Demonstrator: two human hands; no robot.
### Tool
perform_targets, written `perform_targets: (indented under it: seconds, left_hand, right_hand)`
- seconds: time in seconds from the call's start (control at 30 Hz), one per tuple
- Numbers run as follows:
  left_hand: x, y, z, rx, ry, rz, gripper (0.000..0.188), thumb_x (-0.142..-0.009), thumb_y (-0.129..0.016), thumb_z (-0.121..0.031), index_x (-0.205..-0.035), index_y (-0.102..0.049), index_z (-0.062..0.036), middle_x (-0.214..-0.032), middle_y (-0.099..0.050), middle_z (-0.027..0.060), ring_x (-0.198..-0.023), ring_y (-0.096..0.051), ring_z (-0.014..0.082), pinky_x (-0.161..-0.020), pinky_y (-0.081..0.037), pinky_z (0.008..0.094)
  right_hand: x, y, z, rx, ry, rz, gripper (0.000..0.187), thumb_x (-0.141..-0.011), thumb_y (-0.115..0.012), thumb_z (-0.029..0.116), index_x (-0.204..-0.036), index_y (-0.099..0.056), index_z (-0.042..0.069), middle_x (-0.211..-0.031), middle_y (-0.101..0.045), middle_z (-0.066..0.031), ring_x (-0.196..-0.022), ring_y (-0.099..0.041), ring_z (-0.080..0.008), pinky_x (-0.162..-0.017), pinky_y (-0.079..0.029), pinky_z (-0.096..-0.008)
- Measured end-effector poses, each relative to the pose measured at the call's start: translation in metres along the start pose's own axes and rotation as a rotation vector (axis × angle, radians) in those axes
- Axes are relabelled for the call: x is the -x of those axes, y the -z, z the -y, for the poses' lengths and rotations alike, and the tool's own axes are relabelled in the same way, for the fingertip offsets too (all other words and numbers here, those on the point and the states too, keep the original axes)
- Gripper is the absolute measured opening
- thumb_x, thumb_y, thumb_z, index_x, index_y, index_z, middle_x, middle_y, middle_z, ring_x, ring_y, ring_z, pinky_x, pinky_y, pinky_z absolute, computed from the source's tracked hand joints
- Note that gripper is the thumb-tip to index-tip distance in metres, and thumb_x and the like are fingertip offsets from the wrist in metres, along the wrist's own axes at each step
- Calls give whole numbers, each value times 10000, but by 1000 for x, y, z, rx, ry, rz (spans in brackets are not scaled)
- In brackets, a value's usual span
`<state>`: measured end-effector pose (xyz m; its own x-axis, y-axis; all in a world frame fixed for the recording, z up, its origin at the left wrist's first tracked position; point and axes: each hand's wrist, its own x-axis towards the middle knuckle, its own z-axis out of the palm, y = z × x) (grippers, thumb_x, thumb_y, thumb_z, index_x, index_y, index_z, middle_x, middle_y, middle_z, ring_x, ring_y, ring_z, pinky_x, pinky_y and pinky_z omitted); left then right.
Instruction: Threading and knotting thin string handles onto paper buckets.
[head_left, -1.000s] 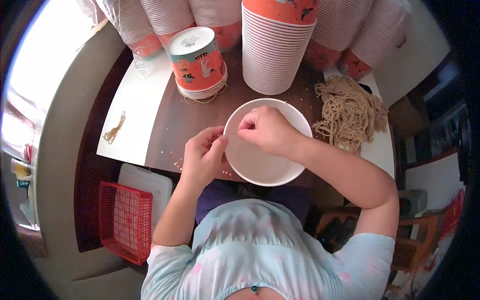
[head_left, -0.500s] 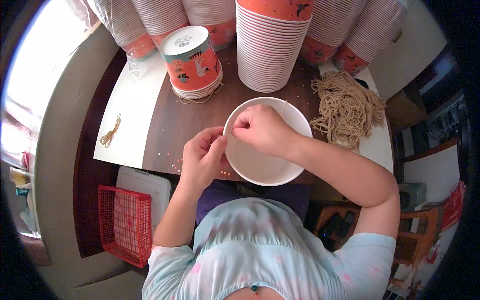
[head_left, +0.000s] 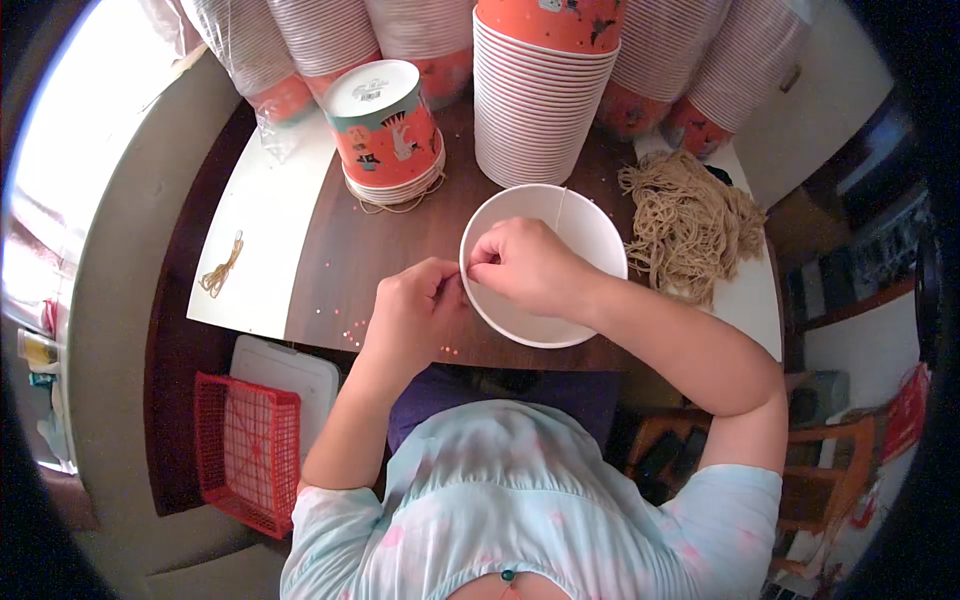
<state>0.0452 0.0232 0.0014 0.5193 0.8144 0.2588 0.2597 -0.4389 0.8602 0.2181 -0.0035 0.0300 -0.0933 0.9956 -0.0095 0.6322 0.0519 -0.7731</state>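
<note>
A white paper bucket (head_left: 545,330) is tilted on the table's near side, its open mouth facing up toward me. Against the outside of its left rim, my left hand (head_left: 415,305) is closed, with the fingertips partly hidden. My right hand (head_left: 535,262) reaches inside the bucket, fingers pinched together by the same stretch of rim; whatever they pinch is hidden. A thin light cord (head_left: 561,207) runs from the bucket's far rim down the inner wall and disappears behind my right hand.
An upside-down orange printed bucket (head_left: 385,135) has cord around its base. Behind stands a tall stack of paper buckets (head_left: 540,110), with more bagged stacks (head_left: 425,30). A tangled cord heap (head_left: 690,225) lies right, a small cord bundle (head_left: 223,265) left. A red basket (head_left: 248,450) sits below.
The bucket has shifted slightly right and away from me. My left hand has turned, so its thumb no longer lies over the rim. My right hand stays pinched inside, slightly lower.
</note>
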Motion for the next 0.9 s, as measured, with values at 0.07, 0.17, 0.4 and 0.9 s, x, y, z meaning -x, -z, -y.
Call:
perform_targets:
  seconds: [0.07,0.17,0.4,0.9]
  left_hand:
    - [0,-1,-3,-124,-63,-40,109,-840,-611,-64,-885,-633,33,-691,-619,51,-654,-589,82,-594,-501,274]
    - [1,4,0,-93,-6,-114,98,-823,-611,-69,-845,-622,26,-667,-604,43,-631,-581,82,-577,-491,272]
    - [29,28,9,779,78,-121,97,-873,-464,-17,-855,-559,-14,-984,-600,99,-743,-557,91,-676,-452,211]
    - [42,2,-7,735,111,92,235,-908,-548,-15,-1132,-577,49,-1003,-649,89,-901,-596,96,-807,-484,236]
  right_hand:
    - [5,4,1,-41,-13,38,178,-774,-638,138,-864,-666,-13,-759,-660,-137,-676,-630,-208,-634,-486,-331]
    - [19,15,7,-17,-36,88,326,-771,-679,228,-993,-636,-8,-807,-650,-112,-721,-617,-202,-677,-484,-330]
    - [61,42,24,411,99,134,422,-672,-759,328,-950,-617,44,-806,-610,-114,-725,-596,-272,-684,-481,-357]
    - [85,-43,14,657,442,-492,147,-757,-650,113,-733,-506,101,-645,-416,-41,-574,-473,-214,-531,-365,-353]
